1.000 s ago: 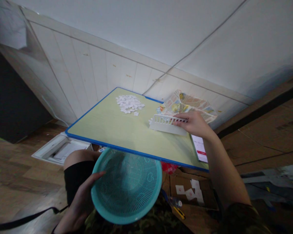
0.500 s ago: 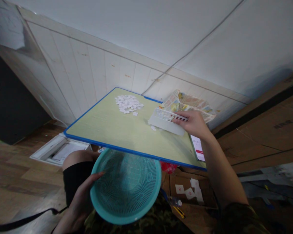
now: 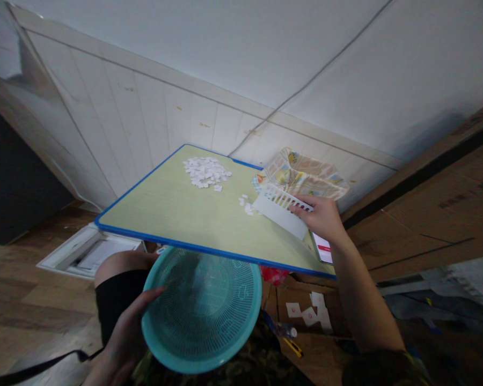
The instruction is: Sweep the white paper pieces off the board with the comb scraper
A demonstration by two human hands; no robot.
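My left hand (image 3: 124,335) grips the rim of a round teal mesh basket (image 3: 203,308), held tilted over my lap below the table's near edge. My right hand (image 3: 322,217) holds a white slotted plastic basket (image 3: 280,209), tipped up on the right side of the yellow-green table (image 3: 185,214). A few small white pieces (image 3: 245,205) lie on the table just left of the white basket. A larger heap of white pieces (image 3: 205,171) sits near the table's far edge.
A patterned cloth (image 3: 306,174) lies behind the white basket by the wall. A phone (image 3: 324,249) lies at the table's right edge. Below the table are a cardboard box with white tags (image 3: 312,313) and a yellow utility knife (image 3: 293,347). A white tray (image 3: 88,252) rests on the wood floor at left.
My right hand has tipped the white basket further up and drawn it right, and a few white pieces have spilled onto the table. The teal basket shifted slightly left.
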